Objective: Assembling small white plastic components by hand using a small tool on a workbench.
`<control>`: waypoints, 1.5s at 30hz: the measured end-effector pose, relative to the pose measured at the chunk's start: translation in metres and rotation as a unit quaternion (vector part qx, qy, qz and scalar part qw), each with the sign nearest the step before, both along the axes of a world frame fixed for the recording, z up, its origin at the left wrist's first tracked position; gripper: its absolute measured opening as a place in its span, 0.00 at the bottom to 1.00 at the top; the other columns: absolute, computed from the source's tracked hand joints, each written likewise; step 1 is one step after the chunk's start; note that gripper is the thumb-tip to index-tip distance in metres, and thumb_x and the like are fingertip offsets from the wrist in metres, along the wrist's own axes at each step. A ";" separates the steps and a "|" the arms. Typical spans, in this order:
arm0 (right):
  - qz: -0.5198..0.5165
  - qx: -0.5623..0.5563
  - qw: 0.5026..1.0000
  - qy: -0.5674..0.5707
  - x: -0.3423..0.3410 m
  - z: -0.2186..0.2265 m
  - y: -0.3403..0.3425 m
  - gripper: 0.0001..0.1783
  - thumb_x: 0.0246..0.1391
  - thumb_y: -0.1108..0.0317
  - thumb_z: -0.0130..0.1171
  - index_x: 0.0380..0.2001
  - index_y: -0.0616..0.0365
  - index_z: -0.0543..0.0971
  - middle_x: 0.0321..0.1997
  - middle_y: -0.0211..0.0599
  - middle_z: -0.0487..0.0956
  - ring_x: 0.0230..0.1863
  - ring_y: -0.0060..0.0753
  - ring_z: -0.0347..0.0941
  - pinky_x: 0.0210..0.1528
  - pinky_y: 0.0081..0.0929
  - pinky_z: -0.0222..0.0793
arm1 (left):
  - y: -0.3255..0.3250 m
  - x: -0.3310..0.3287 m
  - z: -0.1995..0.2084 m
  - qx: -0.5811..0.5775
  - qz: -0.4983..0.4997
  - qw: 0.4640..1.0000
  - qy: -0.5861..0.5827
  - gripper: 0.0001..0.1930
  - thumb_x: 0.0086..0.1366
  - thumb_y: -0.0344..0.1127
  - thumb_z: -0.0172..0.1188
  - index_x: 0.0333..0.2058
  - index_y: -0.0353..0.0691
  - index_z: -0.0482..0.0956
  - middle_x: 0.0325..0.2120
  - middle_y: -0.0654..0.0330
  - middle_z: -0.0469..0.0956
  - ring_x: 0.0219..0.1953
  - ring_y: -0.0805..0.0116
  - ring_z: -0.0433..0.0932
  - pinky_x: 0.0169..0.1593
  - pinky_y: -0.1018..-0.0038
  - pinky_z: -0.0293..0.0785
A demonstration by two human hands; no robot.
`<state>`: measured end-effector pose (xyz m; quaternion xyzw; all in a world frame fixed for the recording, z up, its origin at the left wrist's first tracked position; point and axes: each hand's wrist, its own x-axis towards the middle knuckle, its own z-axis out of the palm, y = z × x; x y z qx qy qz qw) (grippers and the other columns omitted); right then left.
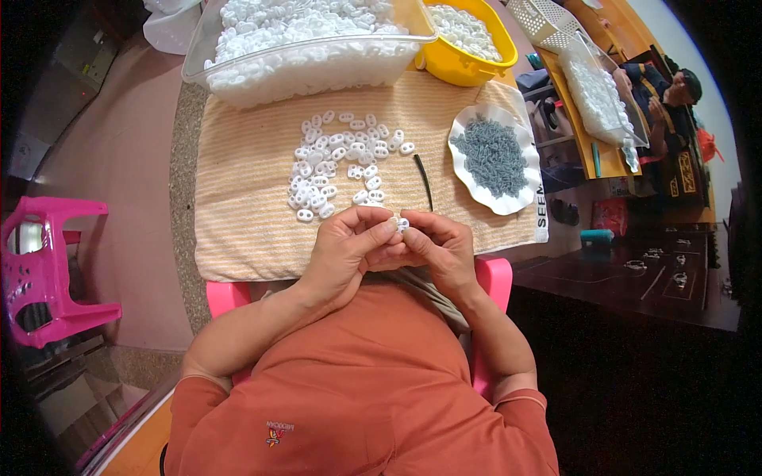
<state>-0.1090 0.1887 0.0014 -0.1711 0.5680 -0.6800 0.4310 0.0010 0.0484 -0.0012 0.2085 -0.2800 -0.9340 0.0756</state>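
My left hand and my right hand meet at the near edge of the striped towel. Between their fingertips is a small white plastic piece, pinched from both sides and partly covered by the fingers. Just beyond lies a loose spread of small white oval pieces, each with two holes. To the right of them rests a thin black stick, its lower end close to my right hand. A white wavy-rimmed dish at the right holds a heap of small grey pieces.
A large clear bin full of white pieces stands at the far edge, beside a yellow basin of similar pieces. On the left floor is a pink stool. Another person sits at the far right by a second bin.
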 end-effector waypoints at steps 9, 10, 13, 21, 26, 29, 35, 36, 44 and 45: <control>-0.016 -0.002 0.998 0.069 0.006 -0.006 -0.005 0.15 0.61 0.72 0.55 0.49 0.66 0.76 0.43 0.36 0.80 0.42 0.20 0.75 0.45 0.17 0.72 | 0.001 -0.001 -0.001 0.014 0.010 1.000 0.000 0.08 0.64 0.28 0.60 0.41 0.34 0.75 0.33 0.59 0.79 0.34 0.72 0.81 0.42 0.78 0.81; -0.016 -0.002 0.997 0.069 0.006 -0.008 -0.005 0.15 0.61 0.72 0.55 0.49 0.66 0.76 0.43 0.36 0.80 0.42 0.20 0.75 0.45 0.17 0.72 | 0.000 -0.001 0.000 0.015 0.012 1.000 -0.001 0.08 0.64 0.28 0.60 0.41 0.34 0.75 0.33 0.59 0.79 0.35 0.72 0.81 0.42 0.78 0.81; -0.033 0.015 0.997 0.070 0.004 -0.012 -0.002 0.12 0.60 0.73 0.56 0.46 0.66 0.77 0.40 0.35 0.80 0.39 0.20 0.76 0.42 0.17 0.73 | 0.001 0.000 -0.002 0.016 0.013 1.000 0.003 0.08 0.64 0.28 0.60 0.41 0.34 0.75 0.33 0.58 0.79 0.34 0.72 0.81 0.41 0.78 0.81; -0.028 -0.010 0.999 0.014 0.004 -0.002 -0.002 0.09 0.59 0.74 0.57 0.41 0.68 0.76 0.36 0.36 0.81 0.37 0.24 0.78 0.40 0.21 0.77 | 0.000 0.001 -0.002 0.015 0.012 1.000 0.004 0.08 0.64 0.28 0.60 0.41 0.35 0.75 0.33 0.58 0.80 0.34 0.72 0.81 0.41 0.79 0.80; -0.030 -0.013 0.997 0.066 0.005 -0.005 -0.003 0.09 0.58 0.75 0.57 0.41 0.67 0.77 0.38 0.35 0.81 0.38 0.21 0.77 0.42 0.19 0.75 | 0.001 -0.001 0.001 0.020 0.028 0.999 -0.011 0.08 0.64 0.27 0.59 0.41 0.35 0.75 0.31 0.57 0.80 0.32 0.70 0.81 0.39 0.78 0.80; -0.041 0.003 0.998 0.050 0.005 -0.002 -0.003 0.09 0.57 0.76 0.57 0.41 0.67 0.78 0.38 0.34 0.81 0.38 0.21 0.77 0.42 0.19 0.74 | 0.000 0.000 -0.002 0.012 0.012 1.000 0.003 0.08 0.64 0.28 0.60 0.41 0.35 0.75 0.33 0.58 0.80 0.34 0.72 0.81 0.41 0.79 0.81; -0.046 0.003 0.997 0.059 0.000 0.004 -0.003 0.10 0.54 0.78 0.56 0.40 0.67 0.78 0.38 0.31 0.78 0.38 0.20 0.75 0.41 0.19 0.74 | 0.000 0.000 -0.002 0.021 0.014 1.000 0.004 0.08 0.64 0.28 0.60 0.41 0.34 0.75 0.32 0.58 0.79 0.34 0.71 0.81 0.42 0.77 0.81; -0.044 -0.014 0.996 0.077 0.001 0.004 -0.004 0.10 0.53 0.78 0.57 0.40 0.67 0.78 0.38 0.31 0.78 0.38 0.20 0.75 0.41 0.18 0.73 | 0.000 0.000 -0.001 0.020 0.013 1.000 0.000 0.08 0.64 0.28 0.60 0.41 0.35 0.75 0.33 0.58 0.79 0.34 0.71 0.81 0.42 0.77 0.81; -0.041 0.023 0.998 0.040 -0.002 0.000 -0.001 0.09 0.53 0.79 0.60 0.38 0.66 0.79 0.35 0.33 0.80 0.36 0.20 0.77 0.40 0.18 0.74 | 0.000 0.000 0.000 0.020 0.010 1.000 -0.007 0.08 0.64 0.28 0.60 0.41 0.34 0.75 0.33 0.58 0.79 0.34 0.72 0.80 0.43 0.78 0.81; -0.045 0.005 0.998 0.037 -0.003 -0.002 -0.001 0.08 0.53 0.79 0.61 0.39 0.66 0.79 0.35 0.35 0.82 0.35 0.21 0.78 0.39 0.17 0.74 | 0.001 0.000 0.000 0.019 0.009 1.000 -0.005 0.08 0.64 0.28 0.60 0.41 0.34 0.75 0.34 0.58 0.79 0.34 0.72 0.80 0.43 0.78 0.81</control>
